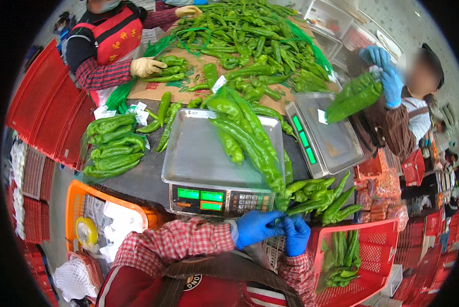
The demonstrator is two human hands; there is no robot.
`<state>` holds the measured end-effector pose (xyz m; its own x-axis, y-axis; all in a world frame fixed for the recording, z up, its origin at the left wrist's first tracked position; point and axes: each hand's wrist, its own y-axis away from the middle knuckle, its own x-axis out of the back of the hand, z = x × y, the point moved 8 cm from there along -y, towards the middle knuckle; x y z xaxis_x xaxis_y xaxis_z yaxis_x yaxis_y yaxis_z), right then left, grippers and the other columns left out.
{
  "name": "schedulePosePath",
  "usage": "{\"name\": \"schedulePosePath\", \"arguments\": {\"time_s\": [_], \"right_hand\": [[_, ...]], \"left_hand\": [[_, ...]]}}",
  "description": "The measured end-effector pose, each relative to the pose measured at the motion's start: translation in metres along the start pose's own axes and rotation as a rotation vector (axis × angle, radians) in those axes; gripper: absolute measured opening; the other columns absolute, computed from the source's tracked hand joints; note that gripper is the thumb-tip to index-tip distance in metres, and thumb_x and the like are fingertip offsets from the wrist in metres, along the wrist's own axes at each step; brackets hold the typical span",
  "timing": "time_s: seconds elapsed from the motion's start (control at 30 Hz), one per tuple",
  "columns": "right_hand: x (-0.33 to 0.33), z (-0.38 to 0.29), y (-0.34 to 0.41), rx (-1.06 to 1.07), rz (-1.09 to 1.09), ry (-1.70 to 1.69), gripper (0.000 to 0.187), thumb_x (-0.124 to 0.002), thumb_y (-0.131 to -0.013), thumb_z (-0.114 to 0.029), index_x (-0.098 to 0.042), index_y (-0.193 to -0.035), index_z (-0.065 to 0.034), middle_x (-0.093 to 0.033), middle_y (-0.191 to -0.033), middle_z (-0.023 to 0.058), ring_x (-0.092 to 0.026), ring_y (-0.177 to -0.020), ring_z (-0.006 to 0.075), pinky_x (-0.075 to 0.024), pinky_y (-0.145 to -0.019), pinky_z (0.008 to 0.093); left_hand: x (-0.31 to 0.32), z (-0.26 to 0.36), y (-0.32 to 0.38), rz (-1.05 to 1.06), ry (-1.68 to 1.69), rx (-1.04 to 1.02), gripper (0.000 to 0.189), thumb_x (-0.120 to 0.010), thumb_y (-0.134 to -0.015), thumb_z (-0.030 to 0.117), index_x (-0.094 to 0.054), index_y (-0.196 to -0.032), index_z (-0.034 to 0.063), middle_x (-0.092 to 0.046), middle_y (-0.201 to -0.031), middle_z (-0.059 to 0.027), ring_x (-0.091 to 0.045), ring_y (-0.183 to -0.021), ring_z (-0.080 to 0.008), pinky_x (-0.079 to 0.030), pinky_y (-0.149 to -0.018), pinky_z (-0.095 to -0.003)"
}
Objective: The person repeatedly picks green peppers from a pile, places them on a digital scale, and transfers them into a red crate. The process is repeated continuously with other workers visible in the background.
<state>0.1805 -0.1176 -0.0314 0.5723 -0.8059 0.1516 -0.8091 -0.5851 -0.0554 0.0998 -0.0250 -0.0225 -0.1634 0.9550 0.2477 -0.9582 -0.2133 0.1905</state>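
Both my hands wear blue gloves and meet at the front edge of the digital scale. My left hand (258, 229) and my right hand (296, 234) pinch the gathered end of a green mesh bag of long green peppers (245, 134). That bag lies slanting across the steel pan of the scale (191, 153), with a white tag at its far end. Loose green peppers (321, 197) lie just beyond my right hand. Bagged peppers (114, 146) with white tags rest left of the scale.
A large pepper heap (245, 34) covers the table's far part. A co-worker's gloved hand (147, 67) touches peppers at left; another co-worker holds a bag of peppers (354, 96) over a second scale (331, 134). An orange basket (70, 207) stands left, a red crate (387, 249) right.
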Motion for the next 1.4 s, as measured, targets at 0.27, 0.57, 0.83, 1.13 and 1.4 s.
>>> {"name": "schedulePosePath", "arguments": {"time_s": [0.27, 0.57, 0.83, 1.13, 1.4], "right_hand": [[0.038, 0.045, -0.005, -0.177, 0.193, -0.331, 0.02, -0.05, -0.084, -0.016, -0.05, -0.066, -0.006, -0.048, -0.054, 0.0016, -0.041, -0.045, 0.0085, -0.0337, -0.043, 0.0213], [0.051, 0.023, -0.009, -0.07, 0.265, 0.008, 0.007, -0.053, -0.079, -0.006, -0.056, -0.082, 0.0004, -0.055, -0.077, 0.0026, -0.051, -0.068, 0.0131, -0.0415, -0.064, 0.0235], [-0.05, -0.074, 0.008, 0.123, -0.353, 0.024, 0.017, -0.045, -0.076, 0.001, -0.056, -0.09, 0.001, -0.056, -0.096, 0.0105, -0.052, -0.087, 0.0203, -0.0385, -0.078, 0.0281], [-0.102, -0.06, -0.057, 0.207, -0.33, 0.093, 0.035, -0.049, -0.078, -0.008, -0.044, -0.111, 0.0011, -0.047, -0.114, 0.0121, -0.044, -0.106, 0.0221, -0.0339, -0.09, 0.0317], [-0.082, -0.017, -0.091, 0.378, -0.098, 0.951, 0.066, -0.065, -0.066, -0.015, -0.034, -0.123, -0.0058, -0.05, -0.105, 0.0197, -0.052, -0.091, 0.034, -0.0432, -0.076, 0.038]], "left_hand": [[0.087, -0.015, 0.007, 0.403, 0.712, -0.225, 0.018, -0.047, -0.084, 0.016, -0.054, -0.094, 0.0023, -0.058, -0.079, -0.0098, -0.058, -0.076, -0.0186, -0.045, -0.068, -0.0294], [0.048, -0.025, 0.001, 0.216, 0.701, -0.006, 0.014, -0.053, -0.081, 0.016, -0.06, -0.083, 0.0032, -0.051, -0.064, -0.0006, -0.044, -0.059, -0.0061, -0.037, -0.054, -0.021], [0.046, 0.014, 0.008, 0.405, 0.529, -0.332, 0.015, -0.051, -0.083, 0.014, -0.058, -0.093, 0.0036, -0.06, -0.079, -0.006, -0.056, -0.067, -0.0118, -0.046, -0.061, -0.0258], [0.068, 0.033, 0.02, 0.476, 0.404, -0.496, 0.017, -0.054, -0.081, 0.017, -0.059, -0.092, 0.0041, -0.062, -0.084, -0.0103, -0.059, -0.074, -0.0162, -0.045, -0.069, -0.0273], [0.041, 0.029, 0.019, 0.15, 0.325, -0.478, 0.018, -0.052, -0.082, 0.015, -0.059, -0.095, 0.0046, -0.061, -0.09, -0.0081, -0.058, -0.084, -0.0136, -0.044, -0.075, -0.0252]]}}
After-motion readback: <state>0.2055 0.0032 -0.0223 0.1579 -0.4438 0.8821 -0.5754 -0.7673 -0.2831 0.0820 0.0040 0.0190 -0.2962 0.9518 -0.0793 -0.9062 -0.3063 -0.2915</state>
